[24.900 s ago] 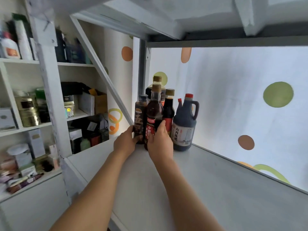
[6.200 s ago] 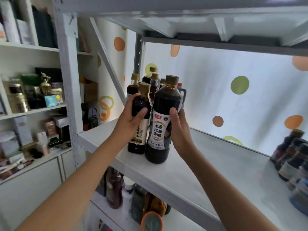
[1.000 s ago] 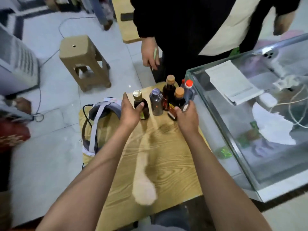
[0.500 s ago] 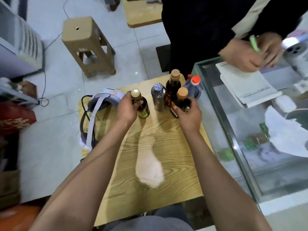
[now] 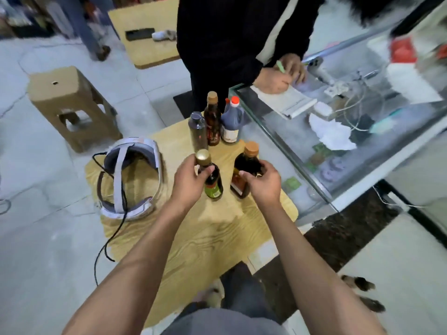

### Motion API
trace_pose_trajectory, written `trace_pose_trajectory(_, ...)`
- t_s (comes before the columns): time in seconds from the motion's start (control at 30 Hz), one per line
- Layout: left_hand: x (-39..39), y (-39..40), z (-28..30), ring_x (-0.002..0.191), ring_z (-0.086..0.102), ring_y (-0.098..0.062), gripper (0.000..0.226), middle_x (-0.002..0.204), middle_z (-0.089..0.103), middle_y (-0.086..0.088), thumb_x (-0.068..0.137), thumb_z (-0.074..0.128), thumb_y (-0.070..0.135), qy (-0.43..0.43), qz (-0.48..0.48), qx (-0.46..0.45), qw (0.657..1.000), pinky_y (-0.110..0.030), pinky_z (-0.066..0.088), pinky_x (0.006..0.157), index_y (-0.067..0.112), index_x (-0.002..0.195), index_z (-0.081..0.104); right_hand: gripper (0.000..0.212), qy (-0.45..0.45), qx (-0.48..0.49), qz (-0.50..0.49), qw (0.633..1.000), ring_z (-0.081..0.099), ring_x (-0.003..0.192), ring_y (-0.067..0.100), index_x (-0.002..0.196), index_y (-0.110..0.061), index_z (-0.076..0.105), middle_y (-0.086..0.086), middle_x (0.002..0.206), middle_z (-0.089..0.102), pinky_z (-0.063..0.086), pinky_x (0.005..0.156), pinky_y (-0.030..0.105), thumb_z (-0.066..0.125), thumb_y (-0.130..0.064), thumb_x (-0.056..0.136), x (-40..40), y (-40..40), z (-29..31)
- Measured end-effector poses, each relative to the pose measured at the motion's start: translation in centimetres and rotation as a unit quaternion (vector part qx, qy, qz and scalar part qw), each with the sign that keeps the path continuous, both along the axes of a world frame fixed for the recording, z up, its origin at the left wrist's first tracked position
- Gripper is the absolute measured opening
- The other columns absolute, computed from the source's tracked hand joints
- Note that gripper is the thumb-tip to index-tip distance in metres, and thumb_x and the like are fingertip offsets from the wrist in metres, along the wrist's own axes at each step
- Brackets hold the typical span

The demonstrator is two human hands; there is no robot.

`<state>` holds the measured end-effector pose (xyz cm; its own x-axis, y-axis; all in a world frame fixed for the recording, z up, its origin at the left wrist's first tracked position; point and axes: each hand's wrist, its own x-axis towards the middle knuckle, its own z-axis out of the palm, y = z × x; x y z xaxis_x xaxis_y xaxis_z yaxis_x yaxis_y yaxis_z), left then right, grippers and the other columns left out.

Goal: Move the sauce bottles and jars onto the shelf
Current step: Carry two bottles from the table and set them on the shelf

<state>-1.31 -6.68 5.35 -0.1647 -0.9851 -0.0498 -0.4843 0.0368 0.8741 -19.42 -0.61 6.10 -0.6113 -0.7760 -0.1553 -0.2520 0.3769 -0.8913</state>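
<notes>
At the far left a tan plastic stool [image 5: 70, 105] stands on the pale tiled floor [image 5: 36, 226]; nearer in, a white headset [image 5: 131, 180] with a grey strap lies on the left part of the low wooden table [image 5: 205, 240], its black cable [image 5: 106, 243] trailing off the table's edge; the left hand [image 5: 189, 181] has thumb and fingers wrapped round the neck and shoulder of a small dark bottle with a gold cap [image 5: 210, 176], whose green label shows no legible writing; just beside it the right hand [image 5: 264, 181] grasps the shoulder of a dark bottle with a tan cap [image 5: 245, 169], its orange-red label too blurred to read; whether either bottle's base is touching the tabletop cannot be told; behind these two, at the table's far edge, three more bottles stand upright and close together: a grey-capped bottle [image 5: 198, 130], a tall brown bottle with a tan cap [image 5: 212, 118] and a red label, and a dark blue jug with a red cap [image 5: 231, 120] and a white label, none of it readable; beyond them stands a second person in a black top [image 5: 229, 32], holding a green pen [image 5: 280, 66] over a white notepad [image 5: 284, 101]; the notepad rests on a glass counter [image 5: 338, 146] that runs off to the right, with white paper and cables showing on or under the glass.
</notes>
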Motion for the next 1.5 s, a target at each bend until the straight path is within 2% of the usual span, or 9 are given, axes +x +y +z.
trace_pose_trajectory(0.13,-1.7,4.8,1.7,0.098,0.062,-0.015,0.026,0.099,0.066,0.005,0.081,0.063,0.047,0.043,-0.074,-0.016,0.996,-0.045,0.050,0.088,0.027,0.096,0.058,0.048,0.025,-0.040,-0.036,0.998,0.060,0.096,0.008,0.118,-0.009,0.064,-0.006,0.100,0.063,0.039,0.070,0.002,0.083,-0.013,0.075,-0.1,6.5,3.3)
trace_pose_trajectory(0.23,-3.0,8.1,3.5,0.096,0.062,-0.016,0.023,0.096,0.066,0.004,0.081,0.065,0.045,0.092,-0.110,-0.026,0.989,-0.046,0.051,0.086,0.026,0.092,0.058,0.054,0.012,-0.060,-0.065,0.996,0.059,0.101,0.007,0.123,-0.009,0.058,-0.003,0.107,0.062,0.042,0.077,0.000,0.083,-0.010,0.075,0.1,10.7,5.5)
trace_pose_trajectory(0.37,-5.7,11.8,6.3,0.094,0.063,-0.014,0.019,0.096,0.066,0.003,0.080,0.067,0.044,0.135,-0.161,-0.029,0.977,-0.045,0.053,0.083,0.031,0.091,0.059,0.052,-0.010,-0.098,-0.119,0.988,0.063,0.109,0.011,0.117,-0.012,0.055,0.004,0.116,0.066,0.052,0.092,0.023,0.083,-0.007,0.074,-0.6,15.9,7.6)
trace_pose_trajectory(0.5,-9.0,14.9,9.2,0.086,0.065,-0.011,0.032,0.092,0.069,0.009,0.074,0.069,0.051,0.113,-0.198,-0.064,0.971,-0.040,0.054,0.080,0.028,0.094,0.062,0.046,0.008,-0.127,-0.170,0.977,0.066,0.099,0.012,0.112,-0.009,0.057,0.003,0.105,0.068,0.052,0.078,0.012,0.083,-0.006,0.074,-2.2,21.4,9.6)
trace_pose_trajectory(0.67,-12.9,20.1,12.3,0.086,0.066,-0.015,0.045,0.093,0.071,0.009,0.070,0.065,0.066,0.060,-0.224,-0.109,0.967,-0.038,0.054,0.078,0.031,0.097,0.060,0.041,0.023,-0.149,-0.220,0.964,0.070,0.095,0.013,0.106,-0.018,0.063,0.001,0.102,0.073,0.056,0.086,0.030,0.086,-0.012,0.072,-5.0,28.6,11.7)
trace_pose_trajectory(0.83,-17.9,27.9,15.7,0.081,0.066,-0.012,0.046,0.084,0.069,0.014,0.071,0.068,0.067,0.034,-0.283,-0.126,0.950,-0.037,0.055,0.076,0.029,0.095,0.059,0.041,0.025,-0.181,-0.255,0.950,0.069,0.090,-0.001,0.111,-0.015,0.061,-0.004,0.102,0.072,0.053,0.076,0.015,0.082,-0.009,0.077,-7.4,37.7,15.0)
trace_pose_trajectory(1.07,-24.5,44.0,21.0,0.076,0.065,-0.014,0.048,0.082,0.070,0.010,0.067,0.068,0.071,0.065,-0.303,-0.214,0.926,-0.034,0.053,0.069,0.027,0.085,0.060,0.037,0.022,-0.250,-0.337,0.907,0.067,0.082,-0.009,0.109,-0.012,0.060,-0.007,0.096,0.070,0.050,0.072,0.010,0.078,0.000,0.079,-11.1,54.2,17.9)
trace_pose_trajectory(1.27,-30.5,58.2,24.4,0.071,0.064,-0.013,0.052,0.078,0.068,0.009,0.065,0.069,0.071,0.134,-0.337,-0.235,0.902,-0.037,0.055,0.066,0.023,0.085,0.064,0.050,0.038,-0.292,-0.397,0.869,0.070,0.101,0.016,0.119,-0.012,0.062,0.005,0.110,0.073,0.056,0.089,0.037,0.082,-0.019,0.074,-14.7,68.8,19.5)
trace_pose_trajectory(1.5,-35.4,71.6,27.8,0.069,0.065,-0.010,0.050,0.076,0.068,0.010,0.066,0.072,0.068,0.188,-0.415,-0.240,0.857,-0.038,0.056,0.064,0.023,0.084,0.062,0.050,0.059,-0.327,-0.460,0.823,0.071,0.099,0.020,0.124,-0.010,0.060,0.007,0.109,0.073,0.058,0.089,0.041,0.081,-0.015,0.078,-17.6,81.7,22.6)
